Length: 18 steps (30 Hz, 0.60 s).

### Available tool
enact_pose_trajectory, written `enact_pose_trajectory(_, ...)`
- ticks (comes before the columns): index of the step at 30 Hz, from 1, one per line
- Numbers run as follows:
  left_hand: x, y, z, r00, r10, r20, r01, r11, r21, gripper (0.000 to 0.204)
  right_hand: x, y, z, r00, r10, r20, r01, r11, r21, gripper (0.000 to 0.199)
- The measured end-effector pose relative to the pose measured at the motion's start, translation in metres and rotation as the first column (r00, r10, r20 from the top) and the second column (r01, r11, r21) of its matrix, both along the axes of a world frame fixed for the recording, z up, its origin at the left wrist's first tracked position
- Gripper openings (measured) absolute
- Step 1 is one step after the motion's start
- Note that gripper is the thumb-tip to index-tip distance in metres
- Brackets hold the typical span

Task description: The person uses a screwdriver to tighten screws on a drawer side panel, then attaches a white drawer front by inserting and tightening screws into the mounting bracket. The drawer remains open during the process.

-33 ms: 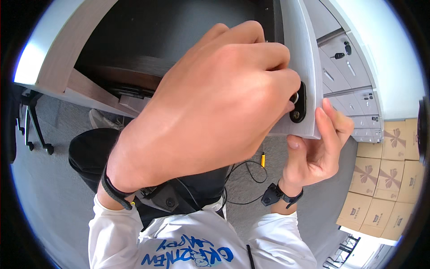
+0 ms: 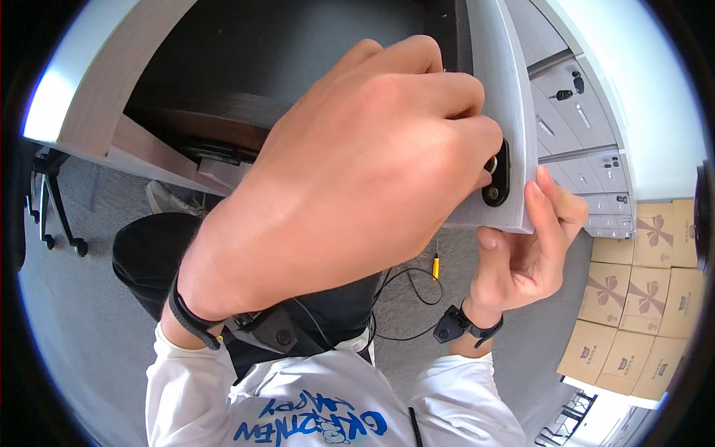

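Note:
A pale wood-grain drawer front stands on edge at the pulled-out drawer, which is dark inside. On the panel's inner face sits a black oval fitting with a screw at its near end and a shiny round part. My left hand reaches across the drawer, fingers curled in at this fitting. Its fingertips are mostly hidden behind the knuckles, and what they pinch cannot be seen. With thumb and fingers, my right hand grips the near corner of the drawer front from the outer side.
On the grey carpet below lies a yellow-handled screwdriver beside a black cable. Cabinets with hanging keys line the right side. Cardboard boxes are stacked at the far right. A wheeled chair base stands at the left.
Both hands keep their places on the fitting and the drawer front. The whole view has shifted only very slightly.

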<state>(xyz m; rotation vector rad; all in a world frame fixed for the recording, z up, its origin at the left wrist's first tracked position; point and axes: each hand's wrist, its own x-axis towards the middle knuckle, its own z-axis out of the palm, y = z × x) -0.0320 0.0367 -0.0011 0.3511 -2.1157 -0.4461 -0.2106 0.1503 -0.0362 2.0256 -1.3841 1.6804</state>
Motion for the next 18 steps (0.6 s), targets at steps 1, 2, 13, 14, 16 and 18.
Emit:
enact_pose_trajectory(1,0.0,0.002,0.002,1.0,0.012,0.005,-0.012,1.0,0.004,0.018,0.0,-0.001,0.0,1.0,-0.006,-0.013,0.006,1.0,0.003,0.056)
enact_pose_trajectory(2,0.0,0.001,0.002,1.0,0.024,0.009,-0.024,1.0,0.008,0.019,0.0,-0.001,0.0,1.0,-0.003,-0.027,0.004,1.0,0.009,0.055)
enact_pose_trajectory(13,0.001,-0.001,-0.018,0.993,0.118,-0.011,-0.118,0.989,-0.086,0.028,-0.001,-0.003,-0.006,0.999,-0.023,-0.041,0.022,0.999,-0.027,0.054)
enact_pose_trajectory(14,0.001,0.0,-0.018,0.994,0.103,-0.02,-0.104,0.993,-0.061,0.028,0.0,-0.002,-0.006,0.999,-0.027,-0.036,0.027,1.0,-0.014,0.054)
enact_pose_trajectory(16,0.0,0.001,-0.017,0.994,0.11,-0.006,-0.11,0.993,-0.053,0.029,-0.001,-0.001,-0.005,0.999,-0.025,-0.038,0.025,1.0,0.005,0.054)
enact_pose_trajectory(18,0.001,0.002,-0.015,0.996,0.086,-0.001,-0.086,0.996,-0.024,0.03,-0.001,0.001,-0.004,0.998,-0.031,-0.046,0.032,0.999,0.026,0.054)
